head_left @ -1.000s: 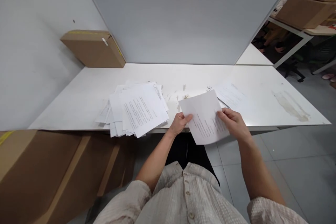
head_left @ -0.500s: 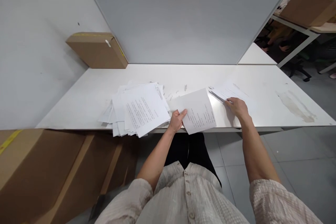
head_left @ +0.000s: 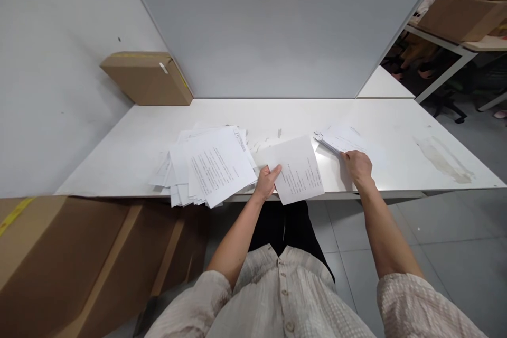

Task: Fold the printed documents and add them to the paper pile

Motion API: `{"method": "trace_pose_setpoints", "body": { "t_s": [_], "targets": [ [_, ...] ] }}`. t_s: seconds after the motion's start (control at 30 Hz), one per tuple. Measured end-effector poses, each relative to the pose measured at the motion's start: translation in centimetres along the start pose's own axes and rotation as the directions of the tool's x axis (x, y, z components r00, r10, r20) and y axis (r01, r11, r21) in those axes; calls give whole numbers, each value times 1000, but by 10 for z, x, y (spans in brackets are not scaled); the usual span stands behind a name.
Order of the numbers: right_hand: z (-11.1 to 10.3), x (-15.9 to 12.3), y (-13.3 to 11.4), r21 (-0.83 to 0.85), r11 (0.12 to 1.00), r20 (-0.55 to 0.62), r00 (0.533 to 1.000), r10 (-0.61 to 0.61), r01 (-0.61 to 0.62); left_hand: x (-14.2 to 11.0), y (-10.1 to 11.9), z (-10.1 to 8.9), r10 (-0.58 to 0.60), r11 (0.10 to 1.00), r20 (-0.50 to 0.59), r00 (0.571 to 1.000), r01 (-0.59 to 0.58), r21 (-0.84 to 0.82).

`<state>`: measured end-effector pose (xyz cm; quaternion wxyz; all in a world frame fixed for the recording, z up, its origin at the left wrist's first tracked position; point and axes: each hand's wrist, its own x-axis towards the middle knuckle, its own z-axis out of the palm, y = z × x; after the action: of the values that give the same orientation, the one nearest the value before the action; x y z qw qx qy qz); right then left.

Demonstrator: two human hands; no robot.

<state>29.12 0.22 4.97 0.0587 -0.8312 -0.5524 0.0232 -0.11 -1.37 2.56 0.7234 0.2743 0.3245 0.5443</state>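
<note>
My left hand (head_left: 267,180) pinches the left edge of a printed sheet (head_left: 297,170) that lies at the front edge of the white table (head_left: 396,163), partly hanging over it. My right hand (head_left: 358,165) is closed on the near edge of a small stack of papers (head_left: 341,141) on the table to the right, lifting that edge a little. A larger, untidy pile of printed papers (head_left: 209,166) lies to the left of my left hand.
A cardboard box (head_left: 147,77) leans in the back left corner against the grey partition. A big cardboard box (head_left: 75,259) stands on the floor at my left. Small paper scraps (head_left: 273,140) lie mid-table. A stain (head_left: 443,158) marks the right side.
My right hand let go of the sheet and moved right onto the small stack. The left hand lowered the sheet onto the table edge.
</note>
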Motion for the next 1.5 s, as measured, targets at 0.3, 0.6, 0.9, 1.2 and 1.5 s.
{"method": "trace_pose_setpoints", "body": {
  "t_s": [0.3,0.6,0.9,1.2,1.5],
  "targets": [
    [-67,-53,-13,675,660,-573,798,188,329,1,-1,-2,-17,999,12,1000,18,-29],
    [-35,-87,-50,838,542,-63,998,-16,62,1,1,-1,-56,998,4,998,56,-25],
    [-5,-96,-70,746,658,-48,994,-102,103,4,-8,-4,14,997,4,1000,-15,71],
    [-23,-96,-54,869,492,132,934,-331,51,-3,-1,-3,14,1000,70,997,-13,-24],
    [-118,-82,-56,184,830,-19,846,-532,526,5,-10,-9,254,943,76,964,-264,201]
  ]
}}
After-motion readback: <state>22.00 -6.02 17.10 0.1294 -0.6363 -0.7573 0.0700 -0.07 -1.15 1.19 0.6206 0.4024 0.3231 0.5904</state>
